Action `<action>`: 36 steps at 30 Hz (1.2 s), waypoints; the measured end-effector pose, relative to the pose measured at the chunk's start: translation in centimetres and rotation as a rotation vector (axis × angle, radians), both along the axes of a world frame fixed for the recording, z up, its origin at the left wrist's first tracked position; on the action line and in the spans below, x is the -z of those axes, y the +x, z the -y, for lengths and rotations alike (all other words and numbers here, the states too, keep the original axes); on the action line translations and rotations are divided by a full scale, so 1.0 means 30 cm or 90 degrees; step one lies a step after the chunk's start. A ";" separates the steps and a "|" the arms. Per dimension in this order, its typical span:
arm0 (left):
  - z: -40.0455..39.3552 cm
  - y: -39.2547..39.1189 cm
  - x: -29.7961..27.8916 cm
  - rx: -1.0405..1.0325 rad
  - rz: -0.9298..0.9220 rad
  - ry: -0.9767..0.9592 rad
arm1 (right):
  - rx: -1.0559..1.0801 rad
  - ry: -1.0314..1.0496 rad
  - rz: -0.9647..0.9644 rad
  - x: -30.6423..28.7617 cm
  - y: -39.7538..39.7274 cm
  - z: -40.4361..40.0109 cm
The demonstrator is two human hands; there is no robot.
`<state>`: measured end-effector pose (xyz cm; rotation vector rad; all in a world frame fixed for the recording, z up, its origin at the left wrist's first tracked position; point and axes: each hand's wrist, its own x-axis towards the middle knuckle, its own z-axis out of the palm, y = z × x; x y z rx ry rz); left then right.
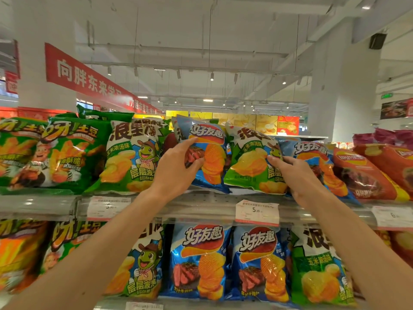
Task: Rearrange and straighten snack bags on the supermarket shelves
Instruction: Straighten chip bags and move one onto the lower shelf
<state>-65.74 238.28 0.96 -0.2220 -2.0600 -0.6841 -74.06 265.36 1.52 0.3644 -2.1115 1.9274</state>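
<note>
Head: hands (176, 166) grip glossy bags (209, 153).

Supermarket aisle under a white ceiling.
You face white pillars (44, 52), a red banner (89, 79) with white characters, hanging spotlights (211, 76), and a dark speaker (377, 40) high on your right.

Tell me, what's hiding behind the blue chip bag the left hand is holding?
Behind the blue chip bag in the left hand peeks the top of another bag with dark lettering. The rest of it is covered, so how many bags stand farther back cannot be seen.
</note>
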 end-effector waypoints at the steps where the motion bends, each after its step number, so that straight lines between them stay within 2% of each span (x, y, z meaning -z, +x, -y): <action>1: 0.011 0.012 -0.002 -0.003 -0.009 0.009 | -0.007 -0.009 0.000 -0.002 0.004 -0.003; 8: 0.164 0.156 -0.062 -0.033 -0.055 0.066 | 0.008 0.023 -0.080 -0.007 0.032 0.034; 15: 0.330 0.282 -0.097 -0.084 -0.087 0.087 | -0.009 0.069 -0.126 -0.037 0.037 0.262; 21: 0.392 0.345 -0.086 -0.101 -0.085 0.091 | -0.070 0.158 -0.079 -0.029 0.038 0.470; 25: 0.412 0.368 -0.079 -0.094 -0.082 0.096 | -0.059 0.268 -0.075 -0.014 0.035 0.468; 28: 0.414 0.369 -0.077 -0.085 -0.086 0.102 | -0.086 0.293 -0.072 -0.027 0.045 0.433; 34: 0.323 0.323 -0.080 -0.021 -0.075 0.099 | -0.028 0.162 -0.185 -0.081 0.110 0.362; 36: 0.255 0.292 -0.080 0.011 -0.057 0.095 | -0.086 0.138 -0.161 -0.111 0.146 0.347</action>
